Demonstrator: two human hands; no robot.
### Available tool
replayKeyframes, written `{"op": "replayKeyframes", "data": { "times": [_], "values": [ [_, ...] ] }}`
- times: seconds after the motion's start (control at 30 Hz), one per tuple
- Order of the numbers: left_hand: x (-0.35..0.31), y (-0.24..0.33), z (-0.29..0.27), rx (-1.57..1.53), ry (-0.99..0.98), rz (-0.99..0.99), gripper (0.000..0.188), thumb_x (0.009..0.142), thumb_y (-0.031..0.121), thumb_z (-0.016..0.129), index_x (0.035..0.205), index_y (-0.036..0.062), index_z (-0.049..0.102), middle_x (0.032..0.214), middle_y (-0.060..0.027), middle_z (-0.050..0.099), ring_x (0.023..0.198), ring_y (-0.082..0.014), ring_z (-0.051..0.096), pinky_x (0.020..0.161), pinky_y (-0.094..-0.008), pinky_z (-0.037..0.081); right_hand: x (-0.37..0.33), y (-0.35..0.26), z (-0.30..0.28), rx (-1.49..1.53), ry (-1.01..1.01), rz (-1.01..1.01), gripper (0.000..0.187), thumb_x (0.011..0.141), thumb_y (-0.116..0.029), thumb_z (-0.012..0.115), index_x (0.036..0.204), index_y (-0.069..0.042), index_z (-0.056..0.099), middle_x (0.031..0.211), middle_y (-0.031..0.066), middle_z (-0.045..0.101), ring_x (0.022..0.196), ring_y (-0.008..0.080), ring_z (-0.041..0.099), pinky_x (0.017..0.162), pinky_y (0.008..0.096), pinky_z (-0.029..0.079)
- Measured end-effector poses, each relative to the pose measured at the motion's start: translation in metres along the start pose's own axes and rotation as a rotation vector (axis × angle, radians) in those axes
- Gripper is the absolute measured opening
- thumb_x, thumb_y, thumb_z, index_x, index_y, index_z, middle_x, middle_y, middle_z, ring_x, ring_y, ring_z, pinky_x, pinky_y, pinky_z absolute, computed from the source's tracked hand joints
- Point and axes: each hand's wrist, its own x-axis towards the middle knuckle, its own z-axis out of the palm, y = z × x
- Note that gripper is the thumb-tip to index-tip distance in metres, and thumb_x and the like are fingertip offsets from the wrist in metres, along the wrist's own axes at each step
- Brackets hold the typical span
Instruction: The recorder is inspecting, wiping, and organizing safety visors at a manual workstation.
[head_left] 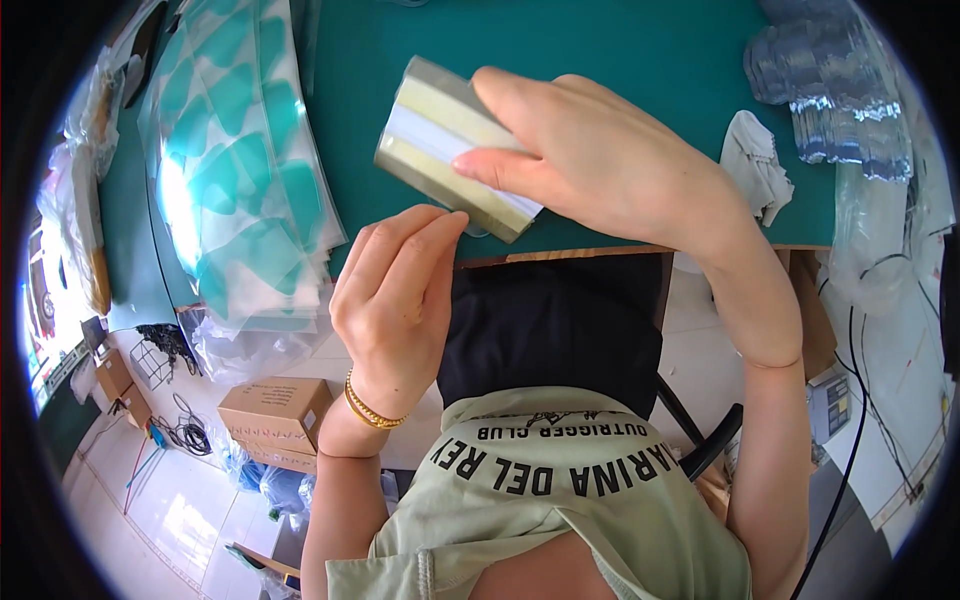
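Observation:
My right hand (610, 140) grips a palm-sized block (430, 125) with pale yellow and white bands and a glossy, see-through outer layer. The block is tilted above the near part of a green work surface (400, 30), with my right thumb pressed on its banded face. Just below the block's lower left edge, my left hand (390, 290) is closed in a pinch, fingertips together. Beside those fingertips a small clear edge (480, 231) shows, but whether it is in the pinch I cannot tell.
Stacked clear sheets (235, 160) with rounded shapes cover the table's left side. A crumpled white cloth (755, 165) lies to the right, near piled clear plastic pieces (825, 90). Cardboard boxes (275, 410) stand on the floor at left. A black cable (852, 430) hangs at right.

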Motion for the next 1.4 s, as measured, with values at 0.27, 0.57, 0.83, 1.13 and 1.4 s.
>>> {"op": "replayKeyframes", "data": {
  "times": [0.27, 0.57, 0.83, 1.13, 1.4],
  "values": [
    [-0.016, -0.003, 0.0, 0.046, 0.087, 0.068, 0.021, 0.072, -0.009, 0.076, 0.091, 0.0, 0.072, 0.097, -0.0088, 0.069, 0.085, -0.0254, 0.066, 0.072, -0.0344, 0.054, 0.004, 0.001, -0.008, -0.07, 0.234, -0.091, 0.033, 0.095, -0.026, 0.063, 0.088, 0.006, 0.055, 0.072, 0.0227, 0.063, 0.067, 0.0402, 0.063, 0.06, 0.0452, 0.048],
    [-0.022, -0.004, 0.0, 0.084, 0.021, 0.156, 0.022, 0.075, -0.006, 0.076, 0.096, -0.002, 0.071, 0.102, -0.0092, 0.067, 0.094, -0.0266, 0.064, 0.078, -0.0358, 0.053, -0.012, 0.0, 0.01, 0.023, 0.205, -0.105, 0.041, 0.095, -0.033, 0.064, 0.084, 0.0, 0.043, 0.064, 0.0214, 0.051, 0.056, 0.0363, 0.049, 0.053, 0.0419, 0.039],
    [-0.025, -0.001, -0.002, 0.105, 0.033, 0.179, 0.02, 0.078, -0.005, 0.074, 0.098, -0.0023, 0.07, 0.104, -0.0101, 0.067, 0.097, -0.0276, 0.064, 0.082, -0.0366, 0.054, -0.017, 0.001, 0.008, -0.063, 0.18, -0.076, 0.04, 0.095, -0.032, 0.062, 0.085, 0.001, 0.043, 0.068, 0.0242, 0.054, 0.063, 0.0434, 0.048, 0.059, 0.0458, 0.042],
    [0.024, 0.015, -0.06, -0.131, -0.528, -0.047, 0.02, 0.084, 0.005, 0.07, 0.103, -0.0022, 0.069, 0.109, -0.0158, 0.068, 0.102, -0.0339, 0.063, 0.083, -0.0386, 0.053, -0.056, 0.087, -0.044, 0.486, 0.808, 0.096, 0.033, 0.102, -0.034, 0.056, 0.102, -0.001, 0.052, 0.081, 0.0042, 0.061, 0.07, 0.0073, 0.055, 0.061, 0.0264, 0.047],
    [0.086, 0.009, 0.003, 0.176, -0.393, 0.363, 0.037, 0.076, 0.016, 0.072, 0.104, -0.0062, 0.063, 0.098, -0.0173, 0.061, 0.094, -0.0346, 0.058, 0.087, -0.0407, 0.051, -0.123, 0.028, -0.069, 0.17, 0.632, 0.446, 0.038, 0.101, -0.037, 0.058, 0.092, 0.0, 0.063, 0.073, 0.0021, 0.062, 0.06, 0.007, 0.054, 0.054, 0.0246, 0.041]
  ]
}}
